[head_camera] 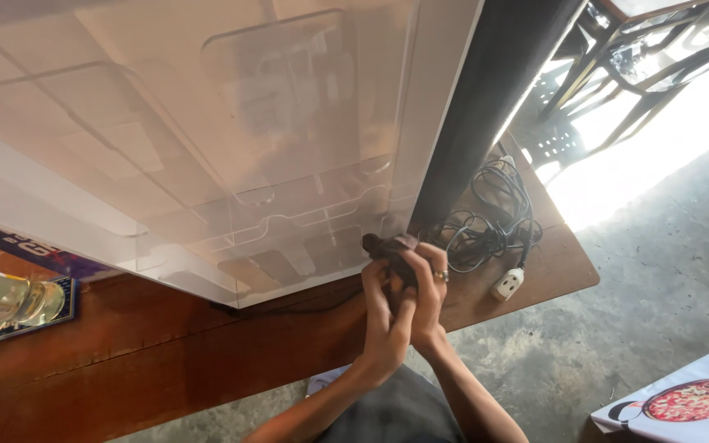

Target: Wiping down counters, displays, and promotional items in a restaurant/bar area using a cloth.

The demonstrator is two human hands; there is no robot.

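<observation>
Both hands on a small dark object at the cabinet's corner!

The left hand [383, 308] and right hand [427, 283] are clasped round the small dark brown object [389, 253] (likely light, rigid; best pinched at its sides), pressed against the clear acrylic display cabinet [207, 148] on the wooden tabletop [166, 353], near the tangled black cable [492, 217].

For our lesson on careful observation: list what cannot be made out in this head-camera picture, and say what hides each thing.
- Small dark object by the clear plastic display case: head view, mostly covered by the left hand and right hand; its kind is unclear.
- Clear bottle of yellowish liquid: cut off by the left edge.
- Dark chair frames: washed out by sunlight glare.
- Printed pizza-picture sheet: cut off at the bottom-right corner.
</observation>
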